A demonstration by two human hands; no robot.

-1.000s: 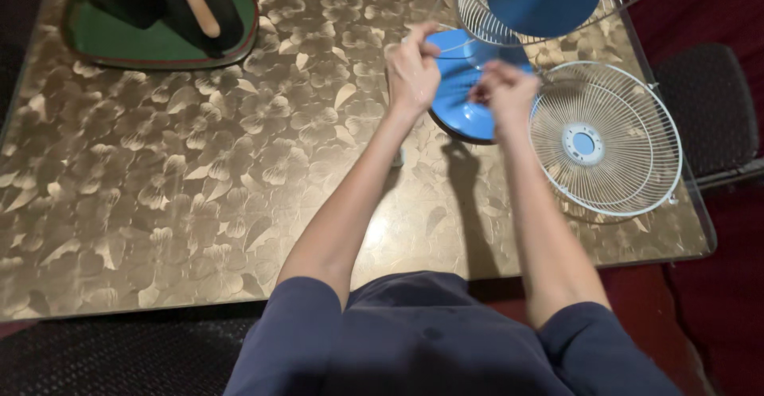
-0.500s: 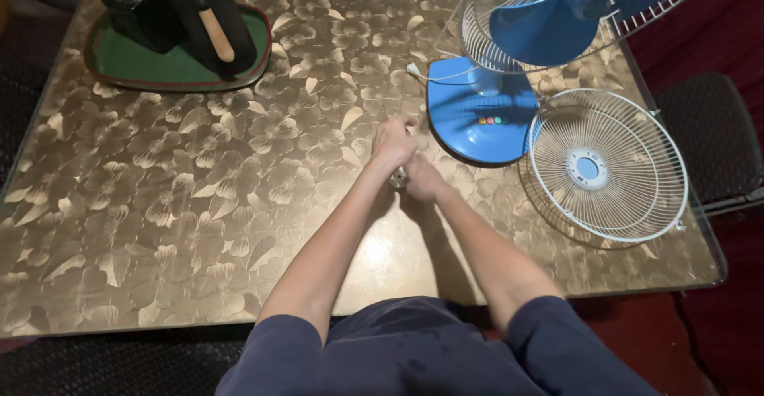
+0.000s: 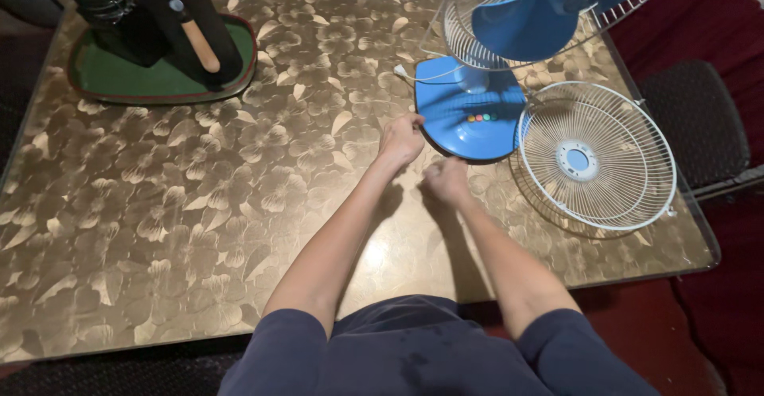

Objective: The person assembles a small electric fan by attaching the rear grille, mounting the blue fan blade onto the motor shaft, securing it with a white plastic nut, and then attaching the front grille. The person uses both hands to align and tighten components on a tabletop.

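Blue plastic forms the fan base (image 3: 469, 113), which stands on the gold, flower-patterned worktop (image 3: 199, 205) and serves as the landmark; the left hand (image 3: 402, 139) rests just beside its near left edge, fingers curled in, and whether it holds anything cannot be told; the right hand (image 3: 446, 179) lies just in front of the base, loosely closed, its grip likewise unclear; the white wire fan guard (image 3: 593, 157) lies flat to the right of the base, touching it; the blue fan blade (image 3: 549, 6) hangs above the base inside the rear grille (image 3: 477, 34); a green oval tray (image 3: 151, 78) with dark items sits well apart to the left of the base.
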